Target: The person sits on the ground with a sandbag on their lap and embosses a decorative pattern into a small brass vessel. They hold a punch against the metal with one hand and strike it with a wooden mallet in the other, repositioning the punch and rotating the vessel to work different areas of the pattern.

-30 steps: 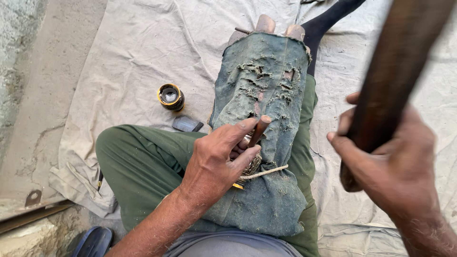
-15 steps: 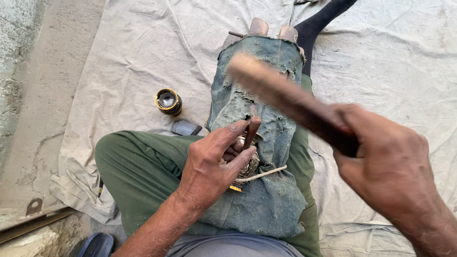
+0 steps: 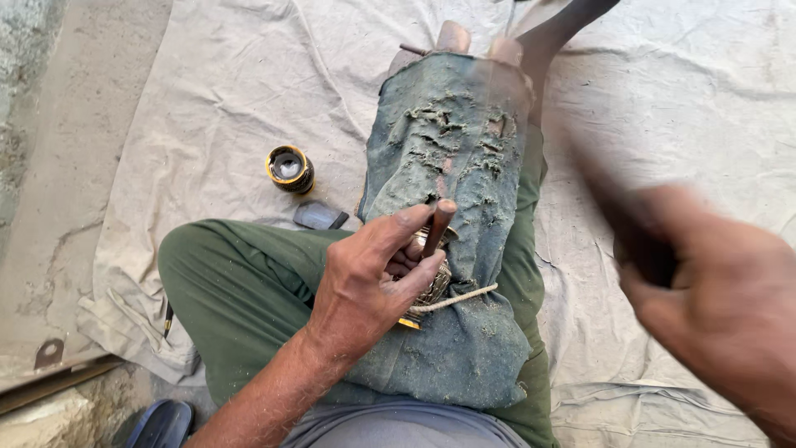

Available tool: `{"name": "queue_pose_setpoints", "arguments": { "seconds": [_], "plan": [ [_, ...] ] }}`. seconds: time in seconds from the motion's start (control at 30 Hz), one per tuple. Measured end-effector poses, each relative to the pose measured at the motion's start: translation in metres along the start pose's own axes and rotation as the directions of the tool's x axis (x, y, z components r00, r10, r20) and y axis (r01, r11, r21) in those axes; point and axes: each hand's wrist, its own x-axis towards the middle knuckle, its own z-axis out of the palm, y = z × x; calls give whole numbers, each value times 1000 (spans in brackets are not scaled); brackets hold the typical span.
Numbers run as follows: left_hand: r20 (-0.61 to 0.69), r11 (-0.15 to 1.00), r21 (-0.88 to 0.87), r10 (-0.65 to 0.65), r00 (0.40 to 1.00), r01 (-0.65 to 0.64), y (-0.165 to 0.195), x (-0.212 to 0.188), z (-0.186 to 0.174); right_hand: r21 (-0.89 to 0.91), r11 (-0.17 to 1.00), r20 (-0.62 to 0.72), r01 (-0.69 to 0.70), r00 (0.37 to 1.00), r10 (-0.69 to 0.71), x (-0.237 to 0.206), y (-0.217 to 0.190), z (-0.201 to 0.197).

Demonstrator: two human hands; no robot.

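Canvas sheeting (image 3: 207, 99), pale and creased, covers the floor. On it sits the person, green trouser legs (image 3: 240, 290) folded, with a torn blue-grey cloth (image 3: 452, 199) laid along the thigh as a work pad. To the right of this cloth the right hand (image 3: 721, 290) is closed on a dark wooden mallet (image 3: 618, 211), blurred in mid-swing. On the cloth the left hand (image 3: 373, 286) pinches a slim chisel (image 3: 438, 226) upright against a small ribbed, cord-tied piece (image 3: 431, 286). Left of the cloth stand a small round tin (image 3: 289, 168) and a flat dark stone (image 3: 319, 216). Judging by this, the work is at a striking stroke; each blow needs the chisel steady and squarely met.
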Motion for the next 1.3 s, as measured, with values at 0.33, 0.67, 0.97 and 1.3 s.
{"name": "queue_pose_setpoints", "arguments": {
  "seconds": [0.33, 0.67, 0.97, 1.3],
  "plan": [
    [30, 1000, -13, -10, 999, 11, 0, -1, 0, -197, 980, 26, 12, 1000, -7, -1, 15, 4],
    [10, 999, -35, -12, 1000, 13, 2, 0, -1, 343, 939, -111, -2, 993, 43, -6, 11, 6],
    [-101, 991, -130, -1, 995, -12, 14, -11, -4, 87, 964, 13, -250, 968, 250, 1, 17, 13],
    [28, 999, -31, -40, 999, 40, 5, -6, -1, 20, 999, -154, 30, 988, -27, -22, 5, 6]
  ]
}}
